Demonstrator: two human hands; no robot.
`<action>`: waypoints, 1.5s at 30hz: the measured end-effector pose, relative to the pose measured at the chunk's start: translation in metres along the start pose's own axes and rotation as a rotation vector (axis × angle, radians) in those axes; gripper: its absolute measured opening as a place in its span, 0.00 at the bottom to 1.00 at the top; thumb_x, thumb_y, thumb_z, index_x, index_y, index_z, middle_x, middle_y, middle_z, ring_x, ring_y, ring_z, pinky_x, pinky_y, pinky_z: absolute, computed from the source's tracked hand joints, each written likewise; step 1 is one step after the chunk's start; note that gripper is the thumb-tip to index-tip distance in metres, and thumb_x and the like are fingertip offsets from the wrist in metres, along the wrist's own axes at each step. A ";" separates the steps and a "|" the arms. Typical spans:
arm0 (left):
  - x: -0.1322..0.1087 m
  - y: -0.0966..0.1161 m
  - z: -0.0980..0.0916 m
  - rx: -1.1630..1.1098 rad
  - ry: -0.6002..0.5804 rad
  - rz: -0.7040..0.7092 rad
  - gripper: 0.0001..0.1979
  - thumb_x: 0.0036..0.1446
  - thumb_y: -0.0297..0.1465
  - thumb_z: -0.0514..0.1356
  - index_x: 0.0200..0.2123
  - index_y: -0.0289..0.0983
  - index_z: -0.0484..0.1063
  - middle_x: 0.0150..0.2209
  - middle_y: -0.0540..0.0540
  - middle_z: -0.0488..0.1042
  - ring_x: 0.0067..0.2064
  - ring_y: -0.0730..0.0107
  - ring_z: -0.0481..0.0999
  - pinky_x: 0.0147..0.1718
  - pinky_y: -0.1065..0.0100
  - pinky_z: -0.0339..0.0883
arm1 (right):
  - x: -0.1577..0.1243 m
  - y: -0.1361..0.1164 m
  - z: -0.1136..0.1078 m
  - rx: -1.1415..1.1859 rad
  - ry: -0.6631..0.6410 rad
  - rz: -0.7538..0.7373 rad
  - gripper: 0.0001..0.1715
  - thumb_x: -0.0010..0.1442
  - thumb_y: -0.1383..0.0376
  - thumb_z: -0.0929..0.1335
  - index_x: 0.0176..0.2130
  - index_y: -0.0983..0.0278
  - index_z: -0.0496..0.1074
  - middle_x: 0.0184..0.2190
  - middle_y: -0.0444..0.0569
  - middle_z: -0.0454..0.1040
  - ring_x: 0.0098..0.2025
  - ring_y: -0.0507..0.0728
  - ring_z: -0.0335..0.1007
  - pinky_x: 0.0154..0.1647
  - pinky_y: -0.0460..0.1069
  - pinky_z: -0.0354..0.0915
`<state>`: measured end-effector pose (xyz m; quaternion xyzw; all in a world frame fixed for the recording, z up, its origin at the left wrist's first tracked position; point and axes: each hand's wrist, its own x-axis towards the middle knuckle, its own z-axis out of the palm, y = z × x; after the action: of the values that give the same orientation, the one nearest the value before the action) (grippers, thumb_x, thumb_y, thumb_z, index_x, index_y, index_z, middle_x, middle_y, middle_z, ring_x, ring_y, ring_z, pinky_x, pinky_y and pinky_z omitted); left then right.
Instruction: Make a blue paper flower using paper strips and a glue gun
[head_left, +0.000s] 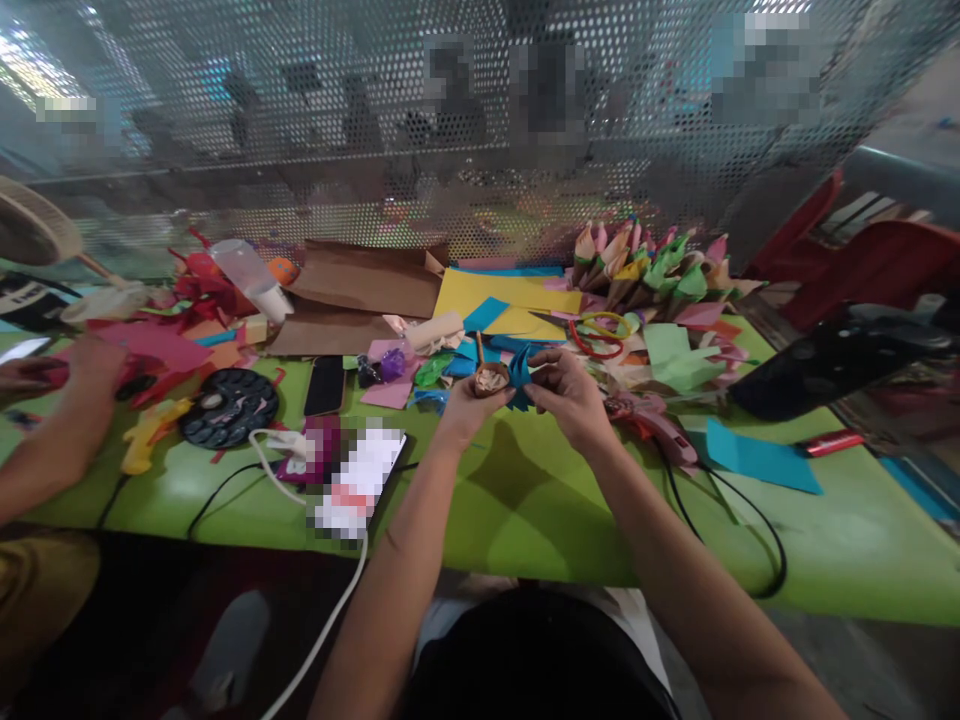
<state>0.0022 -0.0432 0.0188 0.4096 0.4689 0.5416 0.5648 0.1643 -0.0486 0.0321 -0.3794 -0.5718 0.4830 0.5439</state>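
Note:
Near the middle of the green table (540, 530), my left hand (459, 412) is closed around a small brown paper cup shape (492, 380) with crumpled pale paper inside. A thin brown stick (480, 347) rises beside it. My right hand (574, 395) pinches a blue folded paper piece (519, 378) with pointed, layered edges. This blue piece is held close beside the brown one; whether they touch, I cannot tell. Just beyond my hands lie blue and green paper scraps (433, 370). Red-and-yellow-handled scissors (596, 338) rest behind my right hand.
A pink glue gun (667, 430) with a black cord lies right of my hands, near a dark bottle (832, 365). Paper cones (630, 270) are bunched behind. Left are a lit phone (364, 480) on a white cable, a dark phone (325, 386), and a co-worker's arm (67, 430).

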 end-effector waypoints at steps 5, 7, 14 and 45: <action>0.000 0.000 0.000 0.007 0.017 -0.005 0.20 0.31 0.33 0.78 0.29 0.33 0.79 0.27 0.51 0.77 0.37 0.68 0.76 0.39 0.69 0.69 | -0.001 -0.003 0.000 0.016 0.006 -0.011 0.18 0.49 0.62 0.73 0.39 0.59 0.65 0.23 0.36 0.65 0.23 0.49 0.59 0.21 0.45 0.54; 0.000 0.000 0.001 0.013 0.023 -0.002 0.20 0.30 0.33 0.78 0.29 0.33 0.79 0.27 0.51 0.77 0.36 0.68 0.76 0.39 0.69 0.69 | -0.001 -0.004 0.000 0.006 0.013 -0.017 0.16 0.50 0.62 0.72 0.37 0.58 0.64 0.23 0.36 0.64 0.23 0.49 0.58 0.22 0.45 0.54; 0.001 -0.001 0.000 -0.005 0.050 0.002 0.23 0.27 0.34 0.79 0.29 0.34 0.79 0.27 0.51 0.77 0.36 0.69 0.75 0.38 0.70 0.69 | 0.001 -0.004 0.000 0.017 0.005 0.024 0.15 0.48 0.60 0.73 0.34 0.59 0.65 0.24 0.38 0.64 0.23 0.49 0.59 0.21 0.45 0.56; -0.002 -0.003 0.000 0.230 -0.074 0.157 0.15 0.38 0.30 0.72 0.34 0.35 0.81 0.29 0.51 0.78 0.33 0.68 0.73 0.38 0.69 0.66 | 0.000 0.003 -0.003 -0.268 0.148 -0.030 0.14 0.50 0.54 0.74 0.31 0.62 0.75 0.23 0.43 0.70 0.26 0.53 0.61 0.28 0.49 0.57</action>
<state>0.0035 -0.0459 0.0158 0.5267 0.4733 0.5116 0.4867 0.1670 -0.0475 0.0292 -0.4744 -0.5952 0.3648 0.5363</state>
